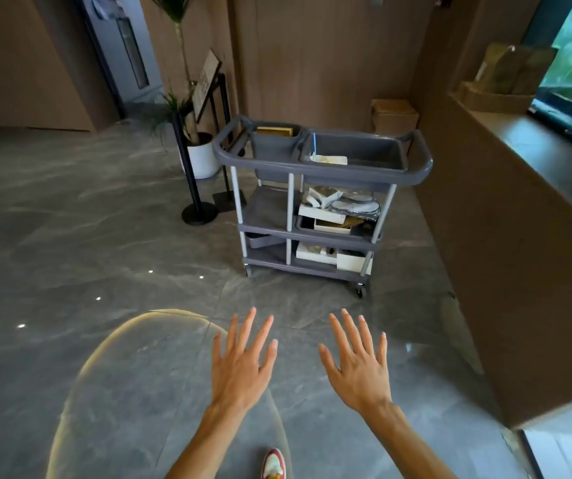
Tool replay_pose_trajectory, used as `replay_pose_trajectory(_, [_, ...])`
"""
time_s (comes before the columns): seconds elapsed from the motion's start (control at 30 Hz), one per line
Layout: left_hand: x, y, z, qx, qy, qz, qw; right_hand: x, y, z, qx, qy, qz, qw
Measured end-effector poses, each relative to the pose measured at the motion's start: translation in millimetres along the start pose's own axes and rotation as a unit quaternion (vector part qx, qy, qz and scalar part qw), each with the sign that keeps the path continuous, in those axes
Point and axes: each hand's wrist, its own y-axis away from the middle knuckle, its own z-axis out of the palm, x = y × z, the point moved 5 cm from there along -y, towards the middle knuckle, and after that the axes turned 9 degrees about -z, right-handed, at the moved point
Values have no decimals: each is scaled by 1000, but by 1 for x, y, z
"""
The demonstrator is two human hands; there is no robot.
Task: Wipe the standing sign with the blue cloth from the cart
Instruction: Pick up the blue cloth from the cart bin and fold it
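Standing sign (pixel 207 85) behind cart (pixel 322 167), writing unreadable; left hand (pixel 239 368), right hand (pixel 359 369) spread, empty.

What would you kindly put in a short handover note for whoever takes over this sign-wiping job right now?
Left hand: open, fingers spread, holding nothing, out over the floor.
Right hand: open, fingers spread, holding nothing.
Cart: ahead of both hands, out of reach, with bins on top and boxes on the lower shelves.
Blue cloth: I cannot make it out; only a thin blue stick shows in the top right bin.
Standing sign: behind the cart's left end, beside the potted plant.
Done: nothing yet.
Left: walk to the cart, find and take the cloth, then wipe the sign.
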Motion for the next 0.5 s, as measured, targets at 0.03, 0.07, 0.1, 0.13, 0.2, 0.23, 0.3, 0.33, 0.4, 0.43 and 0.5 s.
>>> replay_pose_trajectory(0.03, [-3, -17, 0, -11, 10, -1, 1000, 0, -13, -3, 6, 2, 2, 1000])
replay_pose_trajectory(0.07, [-6, -30, 1, -7, 3, -2, 1000, 0, -24, -3, 8, 1, 8, 1000])
replay_pose_trajectory(0.1, [-7, -47, 1, 0, -10, 2, 1000, -1, -39, -6, 9, 9, 15, 1000])
replay_pose_trajectory(0.13, [-10, -65, 3, 3, 0, -1, 1000, 1, -53, -6, 12, 2, 27, 1000])
replay_pose_trajectory(0.2, [-8, -91, 6, 5, -1, 16, 1000, 0, -79, -8, 16, 2, 31, 999])
replay_pose_trajectory(0.23, [-8, -100, 6, 6, -2, 23, 1000, 0, -89, -10, 20, 3, 33, 999])
replay_pose_trajectory(0.3, [-10, -126, 10, -3, -3, 35, 999, -1, -115, -11, 18, -3, 34, 999])
replay_pose_trajectory(0.33, [-10, -138, 13, -9, -3, 38, 999, -1, -127, -11, 13, -4, 34, 999])
replay_pose_trajectory(0.4, [-10, -156, 16, -8, -5, 47, 999, -3, -145, -11, 6, 4, 31, 999])
replay_pose_trajectory(0.43, [-9, -165, 18, -11, -2, 50, 999, -3, -153, -12, 9, 7, 33, 999])
replay_pose_trajectory(0.5, [-5, -185, 23, -18, 2, 55, 998, 0, -170, -14, 13, 9, 37, 999])
